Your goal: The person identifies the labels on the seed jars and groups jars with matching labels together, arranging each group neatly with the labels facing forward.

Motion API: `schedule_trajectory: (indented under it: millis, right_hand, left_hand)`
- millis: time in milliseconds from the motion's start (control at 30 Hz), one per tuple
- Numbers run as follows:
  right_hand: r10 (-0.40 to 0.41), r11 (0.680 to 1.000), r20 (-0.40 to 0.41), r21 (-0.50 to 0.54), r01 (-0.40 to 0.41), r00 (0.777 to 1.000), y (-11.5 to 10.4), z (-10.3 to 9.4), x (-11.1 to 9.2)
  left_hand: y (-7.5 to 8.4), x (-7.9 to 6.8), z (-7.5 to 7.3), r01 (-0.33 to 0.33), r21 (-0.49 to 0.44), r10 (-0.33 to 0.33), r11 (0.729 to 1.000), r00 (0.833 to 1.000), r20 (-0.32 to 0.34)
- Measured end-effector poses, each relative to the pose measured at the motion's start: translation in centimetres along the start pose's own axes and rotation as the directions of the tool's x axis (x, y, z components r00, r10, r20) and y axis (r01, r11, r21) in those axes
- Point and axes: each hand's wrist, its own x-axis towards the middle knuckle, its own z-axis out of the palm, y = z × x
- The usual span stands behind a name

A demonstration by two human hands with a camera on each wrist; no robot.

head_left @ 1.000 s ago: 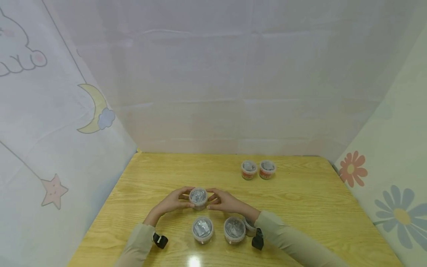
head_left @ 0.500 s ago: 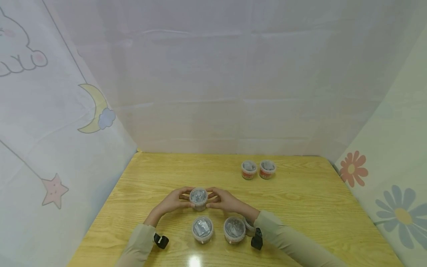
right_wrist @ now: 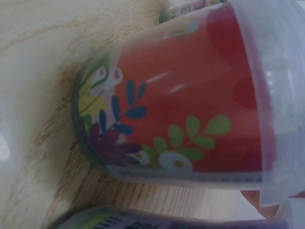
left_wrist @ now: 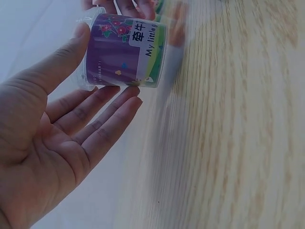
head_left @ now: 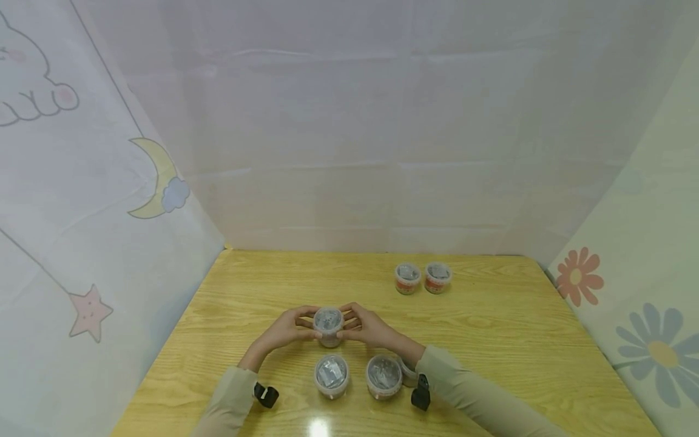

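Fingers (left_wrist: 112, 126) half-spread and curved: left hand (head_left: 286, 331) at 9 o'clock, right hand (head_left: 370, 329) at 3 o'clock, both gripping purple cup (left_wrist: 119, 52); cup upright, lid (head_left: 328, 318) up, axis near-vertical.

Beige sleeves (head_left: 469, 387), black wrist cameras (head_left: 421, 394)

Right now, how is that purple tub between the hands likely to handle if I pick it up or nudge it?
The purple tub looks like smooth plastic, so it may slip a bit. Its wall shows no dent, suggesting it's fairly stiff. Its round side could let it roll if tipped over.
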Motion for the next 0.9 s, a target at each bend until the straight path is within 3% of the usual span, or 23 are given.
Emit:
schedule_trajectory:
  millis: [500, 633, 733, 900]
  right_hand:
    - [-0.034, 0.999, -0.034, -0.038, 0.033, 0.999, 0.1, -0.5, -0.2]
    - [-0.044, 0.999, -0.032, -0.034, 0.043, 0.999, -0.9, -0.8, -0.5]
    - [-0.069, 0.997, -0.019, -0.018, 0.069, 0.997, -2.4, -1.2, -1.1]
    - [-0.069, 0.998, -0.032, 0.002, 0.069, 0.997, -1.1, -1.6, -0.7]
  left_hand:
    - [0.2, 0.5, 0.6, -0.005, 0.048, 0.008, 0.999, 0.998, -0.065]
    - [0.4, 0.6, 0.7, 0.0, 0.041, 0.004, 0.999, 0.996, -0.084]
    - [1.6, 0.3, 0.9, 0.006, 0.036, -0.002, 0.999, 0.996, -0.092]
    - [3.7, -0.2, 1.2, 0.008, 0.013, -0.006, 1.0, 0.995, -0.101]
